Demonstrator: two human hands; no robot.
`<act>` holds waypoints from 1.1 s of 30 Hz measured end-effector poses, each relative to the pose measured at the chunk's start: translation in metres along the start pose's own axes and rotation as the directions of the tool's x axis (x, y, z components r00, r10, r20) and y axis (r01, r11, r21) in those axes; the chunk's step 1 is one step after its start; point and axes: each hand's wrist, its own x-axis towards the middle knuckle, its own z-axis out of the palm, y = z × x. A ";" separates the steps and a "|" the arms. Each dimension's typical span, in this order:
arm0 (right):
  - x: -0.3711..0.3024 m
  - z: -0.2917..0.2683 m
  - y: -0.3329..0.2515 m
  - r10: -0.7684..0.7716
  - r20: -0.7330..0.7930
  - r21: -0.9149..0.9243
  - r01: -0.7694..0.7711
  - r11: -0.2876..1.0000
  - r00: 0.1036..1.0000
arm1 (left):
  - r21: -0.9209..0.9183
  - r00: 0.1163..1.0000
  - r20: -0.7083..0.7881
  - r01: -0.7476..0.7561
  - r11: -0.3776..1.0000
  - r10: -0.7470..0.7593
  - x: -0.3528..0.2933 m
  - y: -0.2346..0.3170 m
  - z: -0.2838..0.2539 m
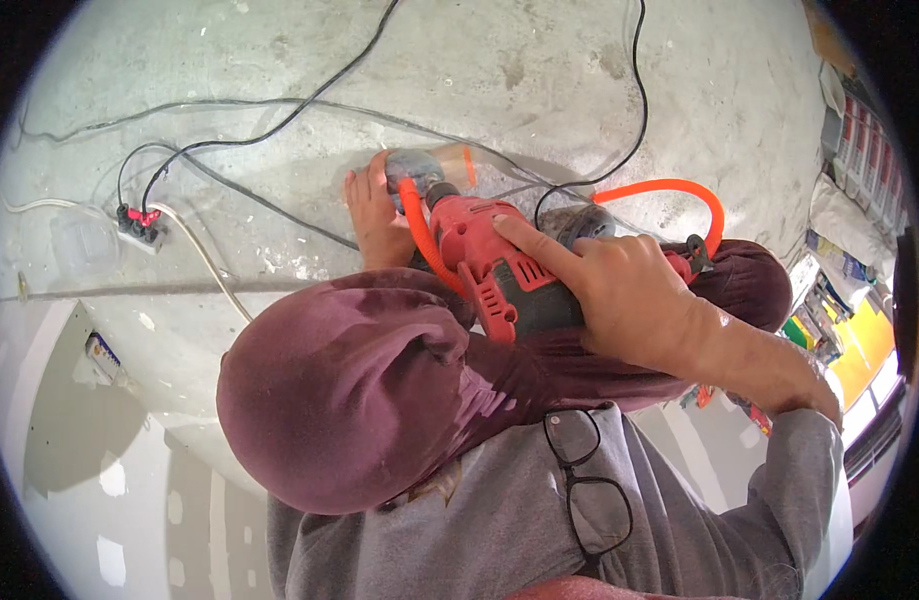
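My right hand (634,300) is wrapped round the rear of a red and black power drill (479,235), its index finger stretched along the body. The drill lies roughly level above my bent knees and points to the left and away. At its front end is a cloudy, clear-walled cup (412,170), with an orange corrugated hose (416,225) running back along the drill. Against the cup's left side rests my left hand (376,222), fingers bent round it; its thumb is hidden. Any bit inside the cup cannot be made out.
Black cables (279,128) cross the stained concrete floor (499,60). At the left lies a power strip (139,232) with red plugs beside a clear plastic tub (84,245). Another orange hose (669,186) loops at the right. Eyeglasses (599,515) hang on my grey shirt.
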 end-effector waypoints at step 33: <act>-0.004 0.022 -0.002 -0.048 -0.108 -0.098 0.037 0.994 0.993 | -0.078 0.991 0.061 0.125 0.989 -0.120 0.005 0.004 -0.008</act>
